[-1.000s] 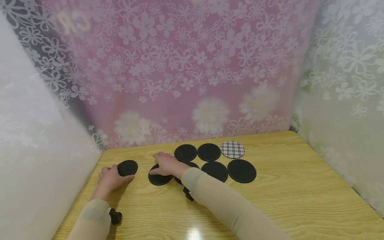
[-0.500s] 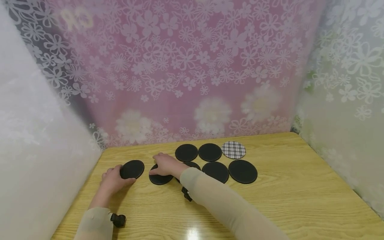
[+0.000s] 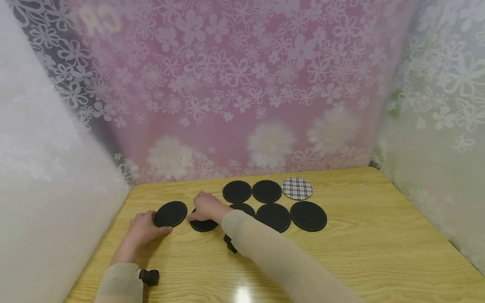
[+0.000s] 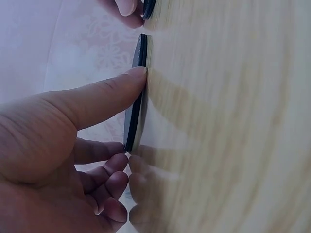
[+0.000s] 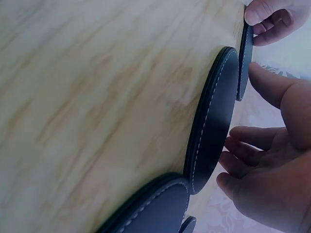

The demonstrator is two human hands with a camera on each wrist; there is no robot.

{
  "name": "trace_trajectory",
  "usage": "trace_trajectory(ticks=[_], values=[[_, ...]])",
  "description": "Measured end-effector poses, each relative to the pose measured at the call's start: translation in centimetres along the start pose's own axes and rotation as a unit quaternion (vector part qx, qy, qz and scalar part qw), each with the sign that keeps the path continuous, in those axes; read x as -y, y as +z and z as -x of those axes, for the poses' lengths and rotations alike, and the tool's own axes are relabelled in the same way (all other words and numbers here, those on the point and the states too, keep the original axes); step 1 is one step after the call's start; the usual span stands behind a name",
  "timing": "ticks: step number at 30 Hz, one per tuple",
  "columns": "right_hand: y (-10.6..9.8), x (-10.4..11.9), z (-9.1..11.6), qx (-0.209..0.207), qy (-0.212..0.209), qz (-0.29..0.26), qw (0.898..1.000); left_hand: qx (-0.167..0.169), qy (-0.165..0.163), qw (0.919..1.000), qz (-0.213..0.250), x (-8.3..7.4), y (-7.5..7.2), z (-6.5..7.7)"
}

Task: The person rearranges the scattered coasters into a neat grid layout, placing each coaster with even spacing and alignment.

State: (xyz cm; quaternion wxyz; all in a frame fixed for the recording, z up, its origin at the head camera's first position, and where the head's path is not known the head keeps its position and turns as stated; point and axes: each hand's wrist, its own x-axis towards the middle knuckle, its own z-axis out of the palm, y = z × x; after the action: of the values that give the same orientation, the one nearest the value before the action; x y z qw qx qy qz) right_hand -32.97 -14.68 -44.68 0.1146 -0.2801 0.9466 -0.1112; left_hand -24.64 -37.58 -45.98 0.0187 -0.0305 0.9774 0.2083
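My left hand pinches a round black coaster by its rim at the left of the table. In the left wrist view the thumb lies on one side of this coaster's edge and a fingertip meets its lower end; the other fingers curl loosely below. My right hand hovers over another black coaster just right of it. In the right wrist view its fingers are loosely extended beside that stitched coaster, apparently not gripping it. The right hand and forearm hide part of this coaster and its neighbour.
Several black coasters lie close together to the right, among them a front one, the right-hand one and a back one. A plaid coaster ends the back row. Flowered curtains border the wooden table.
The left hand has brought its coaster rightward, nearer the one by the right hand. The right hand's spread fingers have drawn in, and its thumb has shifted to the coaster's left edge.
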Motion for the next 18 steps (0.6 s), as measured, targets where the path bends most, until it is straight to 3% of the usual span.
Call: trace_trajectory(ticks=[9, 18], values=[[0.7, 0.7, -1.0, -0.001, 0.012, -0.012, 1.000, 0.004, -0.007, 0.9999, 0.010, -0.4, -0.2, -0.2], [0.0, 2.3, 0.6, -0.009, -0.010, -0.019, 1.000, -0.004, -0.008, 0.9998, 0.017, -0.1, 0.0, -0.1]])
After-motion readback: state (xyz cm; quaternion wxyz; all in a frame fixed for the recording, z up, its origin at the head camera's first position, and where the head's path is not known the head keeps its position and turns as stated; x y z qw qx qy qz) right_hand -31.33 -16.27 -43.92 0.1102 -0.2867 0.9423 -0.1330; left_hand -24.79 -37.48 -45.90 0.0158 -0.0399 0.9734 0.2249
